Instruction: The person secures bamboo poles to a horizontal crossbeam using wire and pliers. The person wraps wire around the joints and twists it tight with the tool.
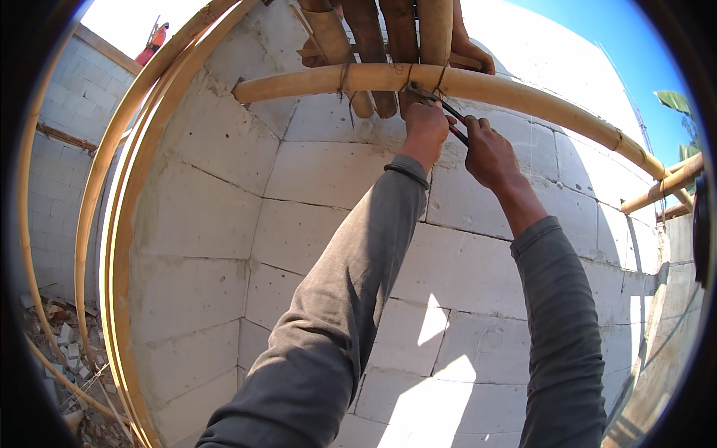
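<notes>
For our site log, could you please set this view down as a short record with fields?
Right hand: closed around the handles of the pincers
Left hand: just below the pincers' head; its exact grip is unclear
Crosswise bamboo pole: spans the upper view, with dark wire ties around it
Upper poles: a row crossing behind that pole
Co-worker: another person's hand beside the row
Background: pale block wall, partly sunlit
Lower left: rubble
</notes>
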Tool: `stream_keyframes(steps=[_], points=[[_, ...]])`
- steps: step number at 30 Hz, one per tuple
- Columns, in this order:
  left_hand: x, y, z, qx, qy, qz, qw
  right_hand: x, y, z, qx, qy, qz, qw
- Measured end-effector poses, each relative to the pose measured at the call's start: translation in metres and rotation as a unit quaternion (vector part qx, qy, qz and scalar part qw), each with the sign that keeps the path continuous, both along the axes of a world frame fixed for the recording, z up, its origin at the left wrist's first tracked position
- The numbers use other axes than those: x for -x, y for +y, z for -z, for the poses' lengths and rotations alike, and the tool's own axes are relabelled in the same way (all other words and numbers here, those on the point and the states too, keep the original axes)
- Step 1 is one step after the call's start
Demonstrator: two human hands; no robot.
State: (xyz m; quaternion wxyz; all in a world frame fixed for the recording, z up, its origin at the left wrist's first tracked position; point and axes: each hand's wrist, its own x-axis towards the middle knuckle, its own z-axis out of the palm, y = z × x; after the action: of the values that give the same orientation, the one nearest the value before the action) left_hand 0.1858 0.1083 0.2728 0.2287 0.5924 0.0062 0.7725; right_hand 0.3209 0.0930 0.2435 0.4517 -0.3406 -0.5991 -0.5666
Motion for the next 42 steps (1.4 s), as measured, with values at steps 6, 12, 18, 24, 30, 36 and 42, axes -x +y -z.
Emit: stream_keyframes(steps=[6, 12, 18, 24, 30, 36, 42], points=[[0.007, 0.004, 0.002, -0.013, 0.004, -0.033, 0.999, 0.005, 0.001, 0.001, 0.016, 0.001, -0.036, 0.999], [0.031, -0.015, 0.021, -0.003, 0.045, -0.254, 0.966, 0.051, 0.023, 0.036, 0.197, 0.094, -0.261, 0.94], [0.073, -0.038, 0.021, -0.001, 0.145, -0.455, 0.879, 0.106, 0.018, 0.056, 0.424, 0.193, -0.646, 0.604], [0.078, -0.052, 0.028, -0.024, 0.176, -0.44, 0.88, 0.097, 0.003, 0.055, 0.397, 0.188, -0.529, 0.726], [0.079, -0.04, 0.025, -0.05, 0.16, -0.432, 0.886, 0.077, 0.014, 0.037, 0.395, 0.232, -0.343, 0.82], [0.078, -0.042, 0.021, -0.037, 0.02, -0.508, 0.86, 0.049, 0.047, 0.075, 0.458, 0.076, -0.483, 0.742], [0.065, -0.041, -0.005, -0.024, 0.031, -0.592, 0.805, 0.043, 0.031, 0.194, 0.527, 0.198, -0.654, 0.506]])
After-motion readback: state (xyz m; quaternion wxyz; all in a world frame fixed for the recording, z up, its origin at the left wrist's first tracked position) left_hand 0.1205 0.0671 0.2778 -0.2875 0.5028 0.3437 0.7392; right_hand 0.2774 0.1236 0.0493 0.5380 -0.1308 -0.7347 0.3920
